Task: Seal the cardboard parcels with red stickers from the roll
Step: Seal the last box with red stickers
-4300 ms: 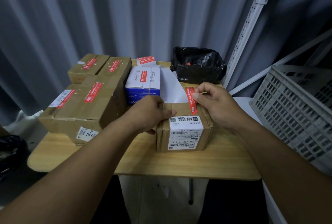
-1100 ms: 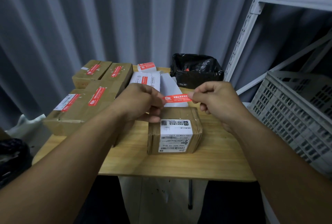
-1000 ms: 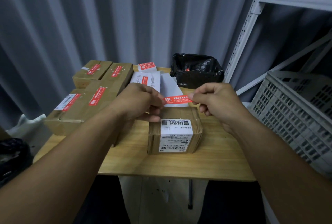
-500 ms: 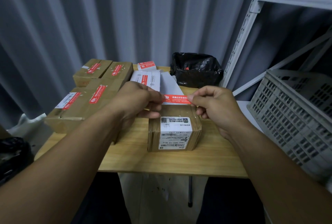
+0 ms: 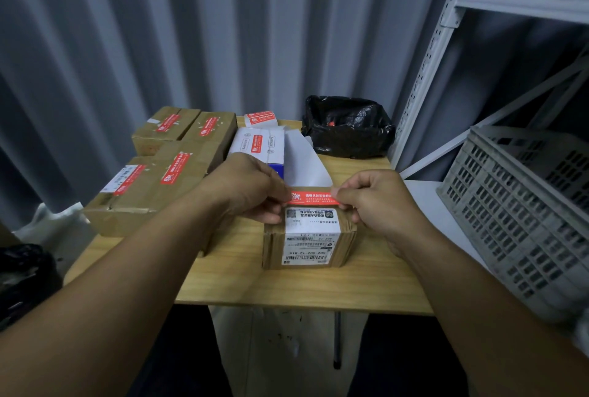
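Red sticker [image 5: 314, 197] is stretched level between two pinches: left hand [image 5: 245, 186] holds its left end and right hand [image 5: 376, 202] its right end, with the other fingers curled in. It sits just over the far top edge of the small cardboard parcel [image 5: 309, 237] directly below the grip; whether they touch is not discernible. Parcel rests on the wooden table [image 5: 318, 288]; sealed parcels [image 5: 153, 186] lie left of the grip, the sticker roll [image 5: 259, 118] and black bag [image 5: 347, 125] beyond it, the grey crate [image 5: 526, 205] to its right.
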